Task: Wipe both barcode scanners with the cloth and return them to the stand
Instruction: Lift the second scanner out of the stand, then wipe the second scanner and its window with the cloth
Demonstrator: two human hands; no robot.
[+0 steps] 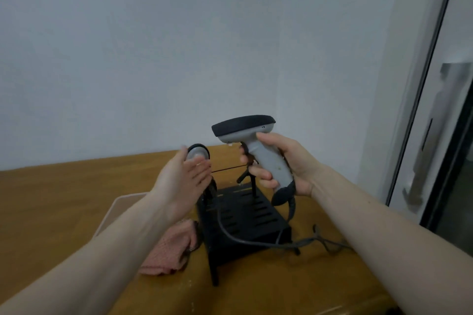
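Aloft, grey scanner (pixel 252 140) in right hand (pixel 286 163) above stand (pixel 243 222).

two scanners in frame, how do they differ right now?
1. The right-hand scanner is lifted clear above the black stand; the left-side scanner sits low at the stand.
2. The right hand grips the right-hand scanner's handle; the left hand lies against the left-side scanner with straight fingers.
3. The right-hand scanner shows fully; the left-side scanner is mostly hidden.

Both look grey with dark heads.
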